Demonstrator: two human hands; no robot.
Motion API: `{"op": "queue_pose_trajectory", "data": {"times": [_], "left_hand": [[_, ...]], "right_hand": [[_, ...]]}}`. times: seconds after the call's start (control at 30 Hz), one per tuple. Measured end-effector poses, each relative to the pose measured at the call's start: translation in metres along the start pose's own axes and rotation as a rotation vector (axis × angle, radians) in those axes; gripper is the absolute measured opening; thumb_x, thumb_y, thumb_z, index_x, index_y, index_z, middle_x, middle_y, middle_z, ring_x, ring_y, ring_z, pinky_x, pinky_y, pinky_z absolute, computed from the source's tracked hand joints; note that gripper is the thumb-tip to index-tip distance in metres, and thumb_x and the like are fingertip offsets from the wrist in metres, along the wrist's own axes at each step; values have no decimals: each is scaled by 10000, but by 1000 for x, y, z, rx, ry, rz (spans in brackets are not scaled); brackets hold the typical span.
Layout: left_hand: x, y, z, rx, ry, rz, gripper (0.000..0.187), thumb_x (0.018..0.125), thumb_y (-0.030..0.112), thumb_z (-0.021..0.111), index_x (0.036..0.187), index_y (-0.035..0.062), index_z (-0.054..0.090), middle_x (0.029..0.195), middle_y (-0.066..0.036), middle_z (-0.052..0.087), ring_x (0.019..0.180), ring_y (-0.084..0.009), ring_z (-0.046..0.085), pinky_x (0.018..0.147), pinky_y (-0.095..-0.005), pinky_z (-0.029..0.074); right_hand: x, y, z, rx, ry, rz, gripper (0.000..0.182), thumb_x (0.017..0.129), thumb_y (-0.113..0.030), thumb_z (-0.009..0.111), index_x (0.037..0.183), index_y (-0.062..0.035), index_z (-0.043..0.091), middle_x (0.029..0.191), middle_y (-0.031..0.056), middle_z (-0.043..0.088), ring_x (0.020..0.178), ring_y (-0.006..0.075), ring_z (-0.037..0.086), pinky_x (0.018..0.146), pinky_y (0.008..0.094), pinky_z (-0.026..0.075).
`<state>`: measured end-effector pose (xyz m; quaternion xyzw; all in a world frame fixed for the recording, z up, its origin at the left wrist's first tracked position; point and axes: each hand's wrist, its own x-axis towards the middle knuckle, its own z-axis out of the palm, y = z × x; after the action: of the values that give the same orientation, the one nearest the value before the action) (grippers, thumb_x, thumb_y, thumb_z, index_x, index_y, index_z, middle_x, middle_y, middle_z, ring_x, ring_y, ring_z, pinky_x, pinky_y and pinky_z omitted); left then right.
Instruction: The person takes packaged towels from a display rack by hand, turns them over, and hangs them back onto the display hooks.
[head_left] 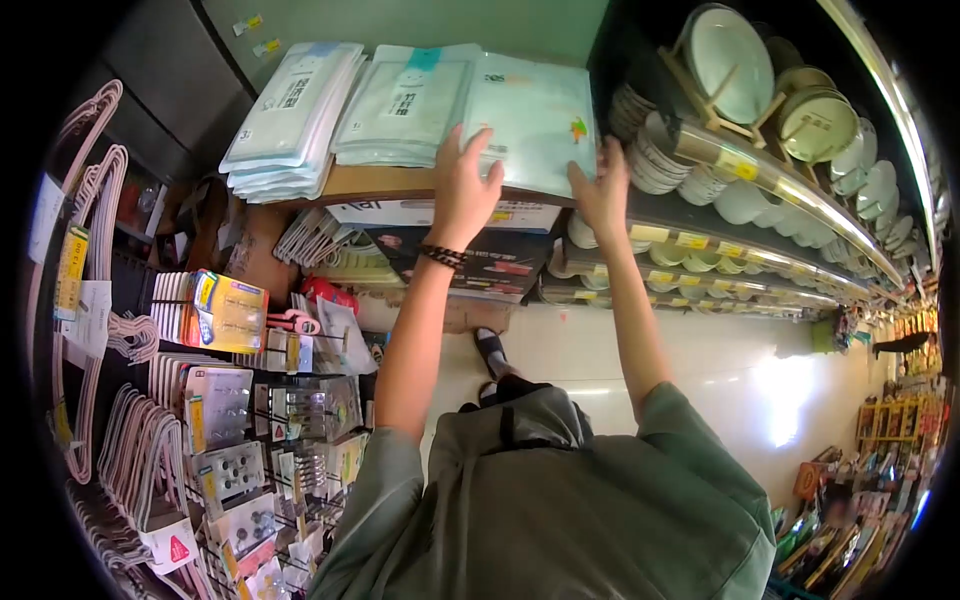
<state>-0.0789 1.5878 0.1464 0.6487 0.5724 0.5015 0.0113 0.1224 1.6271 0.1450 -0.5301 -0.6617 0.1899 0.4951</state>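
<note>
A flat, pale green plastic-wrapped package [530, 110] with a small orange-and-green motif lies at the right end of a shelf. My left hand [464, 185], with a dark beaded bracelet at the wrist, reaches its spread fingers to the left edge of this package. At the lower right corner is my right hand [603, 195], its thumb by the front edge and its fingers apart along the side. Left of it sits a similar stack of packages [400, 110] with a teal label. Another stack [290, 115] stands farther left. Neither hand visibly grasps anything.
Bowls [655, 160] and plates [735, 65] fill the shelves on the right. Hangers [150, 440] and carded goods [225, 310] hang on the left. A dark printed box [470, 262] sits below the package shelf. The tiled floor [600, 350] shows beneath me.
</note>
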Motion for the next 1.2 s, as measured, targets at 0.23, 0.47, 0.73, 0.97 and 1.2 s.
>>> {"op": "queue_pose_trajectory", "data": {"times": [0.23,0.47,0.73,0.97,1.2], "left_hand": [[-14,-29,-51,-8,-142,62,268,848,109,693,1109,51,678,1350,-136,550,1360,-350,403,1120,-446,323],[60,-98,-171,320,230,-75,224,867,70,678,1085,18,675,1138,-147,655,1112,-290,587,1001,-380,424],[102,-181,-220,897,126,-316,596,823,357,754,1262,-8,582,1187,-212,634,1143,-356,562,1023,-417,403],[89,-147,-219,533,33,-604,666,774,282,816,1298,-30,547,1211,-223,622,1076,-282,612,921,-373,472],[28,-85,-182,429,148,-787,945,685,78,871,1472,37,348,1122,-112,635,891,-182,586,808,-301,487]], "right_hand": [[-13,8,30,-361,-253,-426,457,861,-154,656,1298,-62,562,1419,176,460,1379,448,311,1103,518,310],[23,1,46,-411,-240,-341,418,868,-169,661,1265,-61,589,1411,199,475,1345,440,377,1097,522,317],[21,-60,67,710,-997,-48,418,899,-66,638,1296,-15,520,1253,172,594,1170,284,579,983,375,450],[-15,-62,185,1192,-1401,191,440,951,-110,628,1346,-36,451,1145,102,620,1064,175,597,946,301,468],[-14,-79,235,1520,-1382,783,442,975,-115,596,1385,-36,449,1249,71,595,1143,173,576,971,327,475]]}}
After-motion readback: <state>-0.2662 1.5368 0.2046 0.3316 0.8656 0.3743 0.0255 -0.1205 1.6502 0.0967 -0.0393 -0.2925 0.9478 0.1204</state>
